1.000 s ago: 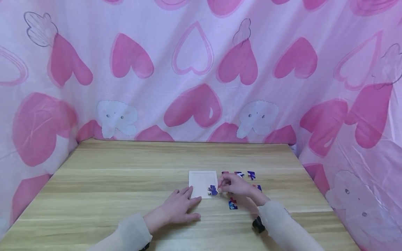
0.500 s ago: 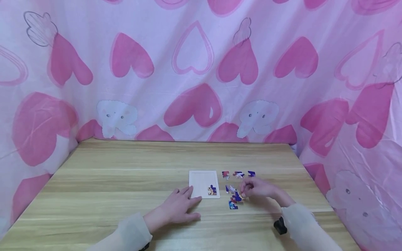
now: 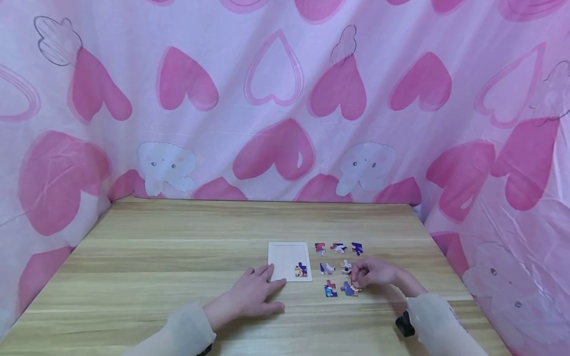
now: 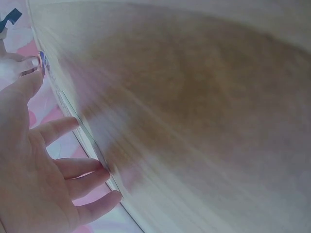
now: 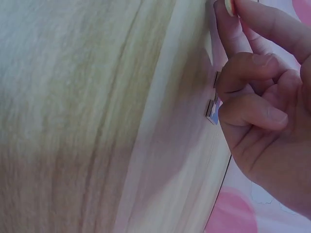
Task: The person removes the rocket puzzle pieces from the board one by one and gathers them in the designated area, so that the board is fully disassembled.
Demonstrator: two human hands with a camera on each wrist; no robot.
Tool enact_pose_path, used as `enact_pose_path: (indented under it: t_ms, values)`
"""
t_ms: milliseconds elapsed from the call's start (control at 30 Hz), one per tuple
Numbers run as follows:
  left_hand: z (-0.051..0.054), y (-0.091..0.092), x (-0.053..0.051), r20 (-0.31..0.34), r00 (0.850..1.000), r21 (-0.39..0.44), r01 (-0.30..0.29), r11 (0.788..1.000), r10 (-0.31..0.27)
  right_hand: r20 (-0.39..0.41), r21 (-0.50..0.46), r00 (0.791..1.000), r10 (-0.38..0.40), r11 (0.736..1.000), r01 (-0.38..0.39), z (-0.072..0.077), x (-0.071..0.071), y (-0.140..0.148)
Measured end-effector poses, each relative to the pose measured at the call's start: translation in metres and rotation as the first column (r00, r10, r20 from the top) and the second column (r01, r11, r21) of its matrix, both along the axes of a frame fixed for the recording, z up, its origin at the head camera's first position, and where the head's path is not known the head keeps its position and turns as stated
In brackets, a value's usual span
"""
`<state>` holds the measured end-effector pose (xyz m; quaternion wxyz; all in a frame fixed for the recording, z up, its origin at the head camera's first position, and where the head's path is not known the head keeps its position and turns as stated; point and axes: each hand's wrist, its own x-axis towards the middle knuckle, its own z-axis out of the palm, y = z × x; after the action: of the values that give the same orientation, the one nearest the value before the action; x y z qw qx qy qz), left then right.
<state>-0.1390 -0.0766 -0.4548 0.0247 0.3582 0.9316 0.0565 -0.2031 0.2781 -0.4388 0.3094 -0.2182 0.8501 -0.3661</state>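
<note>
My left hand lies spread, its fingertips on the near left edge of a square white puzzle tray. One purple and yellow puzzle piece sits in the tray's near right corner. Further right, my right hand pinches a purple puzzle piece between thumb and finger, low over the table. In the left wrist view that pinched piece appears tilted upright. The ring and little fingers of my right hand are curled inward in the right wrist view.
Loose puzzle pieces lie in rows right of the tray, among them a red one, a dark blue one and a red and blue one. A pink heart-patterned curtain surrounds the wooden table.
My right hand has moved right from the tray, carrying the purple piece over the loose pieces and then slightly nearer and right. My left hand has stayed put.
</note>
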Motion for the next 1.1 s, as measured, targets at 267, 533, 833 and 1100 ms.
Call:
enact_pose_path:
  t_ms: [267,533,833,1100]
  values:
    - [0.001,0.0,0.0,-0.006,1.0,0.012,0.008,1.0,-0.008,-0.023,0.034,1.0,0.015,0.999,-0.014,0.0,0.0,0.001]
    - [0.002,0.0,0.001,0.0,1.0,0.011,0.004,1.0,-0.004,-0.079,0.035,0.996,-0.03,0.999,0.033,0.0,0.0,-0.005]
    - [0.001,-0.001,0.0,-0.001,1.0,0.012,0.005,1.0,-0.005,-0.252,-0.023,0.964,-0.08,0.997,0.077,-0.004,-0.002,-0.036]
    - [0.001,-0.001,0.0,-0.014,1.0,0.02,0.018,1.0,-0.018,-0.272,-0.058,0.956,-0.11,0.993,0.098,-0.01,-0.001,-0.068]
